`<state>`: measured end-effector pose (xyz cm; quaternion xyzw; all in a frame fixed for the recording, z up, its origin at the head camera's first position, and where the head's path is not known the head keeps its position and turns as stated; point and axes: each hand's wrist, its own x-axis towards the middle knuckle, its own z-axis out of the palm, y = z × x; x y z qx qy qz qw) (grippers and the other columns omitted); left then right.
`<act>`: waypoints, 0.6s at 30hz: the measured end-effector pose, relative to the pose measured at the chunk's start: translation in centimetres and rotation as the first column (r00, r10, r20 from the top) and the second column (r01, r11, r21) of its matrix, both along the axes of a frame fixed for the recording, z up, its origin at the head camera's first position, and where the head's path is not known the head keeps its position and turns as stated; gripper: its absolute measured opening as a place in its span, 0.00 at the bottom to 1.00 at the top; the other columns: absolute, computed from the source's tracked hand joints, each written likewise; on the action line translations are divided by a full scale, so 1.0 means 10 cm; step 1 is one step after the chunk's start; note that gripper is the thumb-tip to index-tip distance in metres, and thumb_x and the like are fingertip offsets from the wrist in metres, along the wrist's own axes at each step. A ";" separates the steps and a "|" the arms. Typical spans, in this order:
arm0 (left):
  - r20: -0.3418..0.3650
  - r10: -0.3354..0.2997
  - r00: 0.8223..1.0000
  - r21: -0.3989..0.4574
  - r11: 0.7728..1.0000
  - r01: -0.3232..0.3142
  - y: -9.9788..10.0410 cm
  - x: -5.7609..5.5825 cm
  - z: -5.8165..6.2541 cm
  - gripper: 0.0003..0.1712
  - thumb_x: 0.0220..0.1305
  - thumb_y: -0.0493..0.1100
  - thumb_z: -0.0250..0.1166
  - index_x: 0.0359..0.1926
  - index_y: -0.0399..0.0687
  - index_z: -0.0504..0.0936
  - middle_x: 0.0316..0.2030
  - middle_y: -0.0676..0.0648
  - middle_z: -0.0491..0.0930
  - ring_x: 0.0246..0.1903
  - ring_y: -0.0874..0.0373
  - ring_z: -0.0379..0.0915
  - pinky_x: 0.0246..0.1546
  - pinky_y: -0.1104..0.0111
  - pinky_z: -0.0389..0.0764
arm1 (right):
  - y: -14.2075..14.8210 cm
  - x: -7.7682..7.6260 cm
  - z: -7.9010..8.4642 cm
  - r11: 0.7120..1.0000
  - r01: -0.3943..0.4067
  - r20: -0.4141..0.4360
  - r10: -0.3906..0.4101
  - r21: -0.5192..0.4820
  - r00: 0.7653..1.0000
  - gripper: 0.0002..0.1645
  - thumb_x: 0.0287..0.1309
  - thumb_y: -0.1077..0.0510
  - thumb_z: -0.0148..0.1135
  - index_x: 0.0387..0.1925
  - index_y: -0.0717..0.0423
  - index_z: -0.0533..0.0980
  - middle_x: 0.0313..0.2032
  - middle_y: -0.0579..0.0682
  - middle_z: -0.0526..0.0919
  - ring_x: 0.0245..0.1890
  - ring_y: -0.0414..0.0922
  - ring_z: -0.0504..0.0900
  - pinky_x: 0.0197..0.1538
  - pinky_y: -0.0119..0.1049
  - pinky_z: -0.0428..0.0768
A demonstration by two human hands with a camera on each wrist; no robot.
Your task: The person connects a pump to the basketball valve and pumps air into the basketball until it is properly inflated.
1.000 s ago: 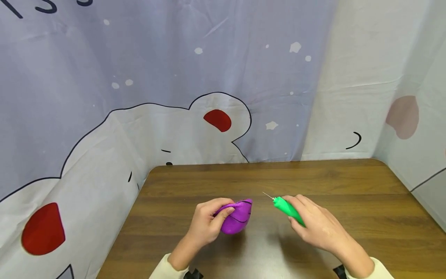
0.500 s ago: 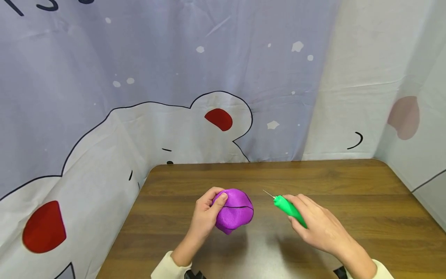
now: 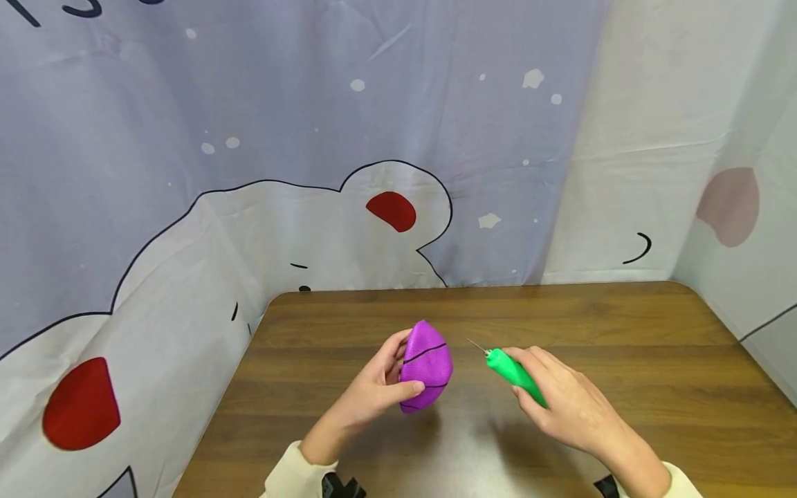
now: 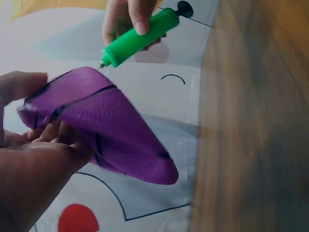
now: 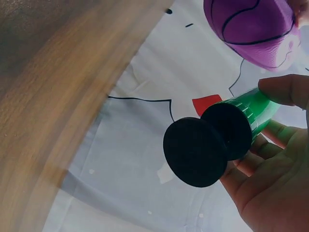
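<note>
limp purple ball [image 3: 426,366], grooved skin

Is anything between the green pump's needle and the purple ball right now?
Nothing visible. The right hand holds the green pump with its needle aimed at the deflated purple ball in the left hand; only open air above the table lies between them.

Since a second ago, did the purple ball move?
Yes. The purple ball has turned up on edge in the left hand and its top sits nearer the table's far edge, while the green pump has hardly shifted.
</note>
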<state>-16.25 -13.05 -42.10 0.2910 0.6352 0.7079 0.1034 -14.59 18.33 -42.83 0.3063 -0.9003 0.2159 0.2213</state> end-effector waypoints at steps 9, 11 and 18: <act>-0.245 0.143 0.959 -0.175 0.966 -0.189 0.07 0.01 0.03 0.34 0.60 0.30 0.69 0.67 0.32 0.70 0.43 0.33 0.84 0.39 0.64 0.81 0.42 0.67 0.87 | -0.01 0.00 0.02 0.999 -0.006 -0.014 0.006 -0.035 1.000 0.33 0.53 0.58 0.71 0.61 0.45 0.74 0.43 0.34 0.76 0.34 0.31 0.70 0.32 0.30 0.75; -0.302 0.192 0.934 -0.192 0.947 -0.257 0.08 0.02 0.02 0.28 0.60 0.30 0.69 0.62 0.31 0.75 0.38 0.35 0.86 0.34 0.66 0.81 0.35 0.69 0.87 | -0.02 0.01 0.02 0.999 -0.019 -0.013 0.019 -0.047 1.000 0.33 0.53 0.59 0.71 0.62 0.45 0.73 0.44 0.34 0.76 0.35 0.31 0.71 0.33 0.30 0.76; -0.656 0.217 0.723 -0.099 0.925 -0.367 0.09 0.01 -0.02 0.10 0.58 0.28 0.69 0.42 0.38 0.87 0.32 0.43 0.87 0.31 0.62 0.79 0.31 0.72 0.84 | -0.04 0.02 0.00 0.996 -0.046 -0.002 0.046 -0.082 0.999 0.35 0.54 0.60 0.70 0.64 0.44 0.72 0.46 0.33 0.77 0.36 0.31 0.73 0.35 0.31 0.78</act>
